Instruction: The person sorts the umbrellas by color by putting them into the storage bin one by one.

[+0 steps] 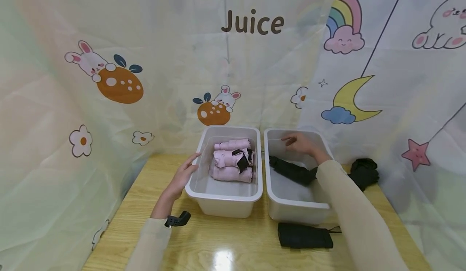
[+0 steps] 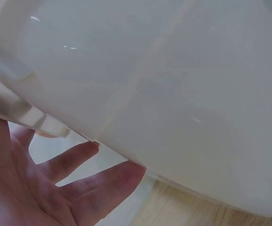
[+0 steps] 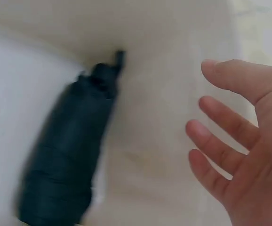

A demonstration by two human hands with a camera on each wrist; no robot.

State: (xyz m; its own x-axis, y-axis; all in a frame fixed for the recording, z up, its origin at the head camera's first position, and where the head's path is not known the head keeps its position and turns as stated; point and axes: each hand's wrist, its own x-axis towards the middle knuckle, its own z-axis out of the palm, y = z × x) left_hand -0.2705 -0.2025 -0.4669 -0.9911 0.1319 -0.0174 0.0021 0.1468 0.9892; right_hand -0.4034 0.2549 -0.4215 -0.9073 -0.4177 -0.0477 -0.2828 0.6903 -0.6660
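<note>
My left hand (image 1: 182,177) touches the left rim of a white plastic bin (image 1: 223,198) with its fingertips. In the left wrist view, the fingers (image 2: 108,192) reach to the bin's edge, slightly bent and spread. Several rolled pink folding umbrellas (image 1: 233,174) lie stacked in that bin, one with a black strap. Over the far part of a second white bin (image 1: 298,204) is my right hand (image 1: 303,143), holding nothing, its fingers parted in the right wrist view. A black folding umbrella (image 3: 68,155) lies slantwise in this bin, apart from the hand; my sleeve hides its right end in the head view.
Another black folding umbrella (image 1: 305,236) with a wrist loop lies on the wooden table (image 1: 174,238) before the right bin. A bunched black item (image 1: 365,172) sits right of that bin, partly behind my sleeve. A printed curtain (image 1: 174,60) hangs behind and at both sides.
</note>
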